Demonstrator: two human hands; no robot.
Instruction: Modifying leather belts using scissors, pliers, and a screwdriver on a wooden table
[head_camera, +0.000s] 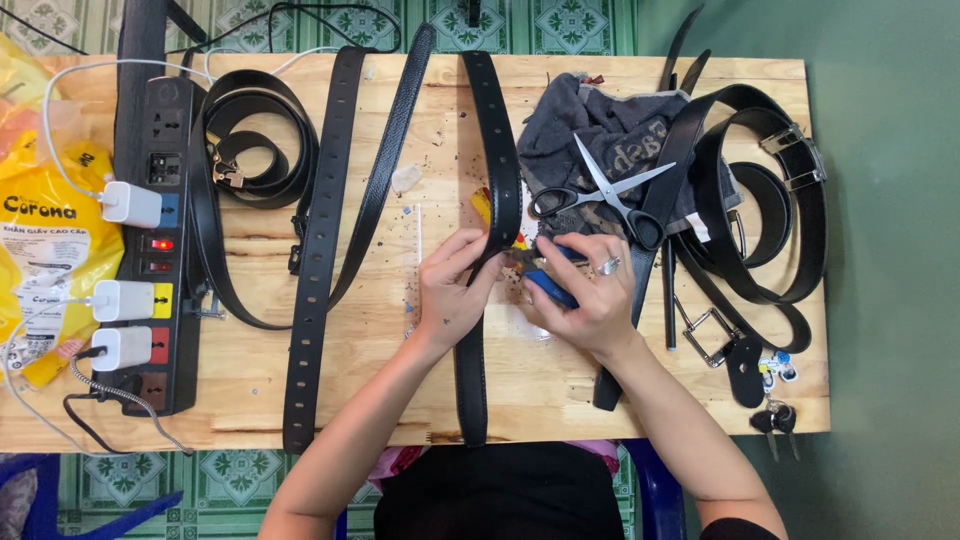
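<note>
A long black leather belt (497, 140) lies lengthwise down the middle of the wooden table (360, 370). My left hand (452, 290) pinches this belt at its left edge near the table's middle. My right hand (585, 290), wearing a ring, grips a blue-handled plier-like tool (550, 285) pressed against the belt's right edge. A small yellow and red object (483, 208) peeks out from beside the belt just above my hands.
Scissors (610, 195) rest on a grey cloth (590, 125) behind my right hand. More black belts lie left (320, 250) and coiled at right (780, 200). A black power strip (160, 240) with white chargers sits at far left, yellow bags (40, 220) beside it, keys (775, 415) at the front right corner.
</note>
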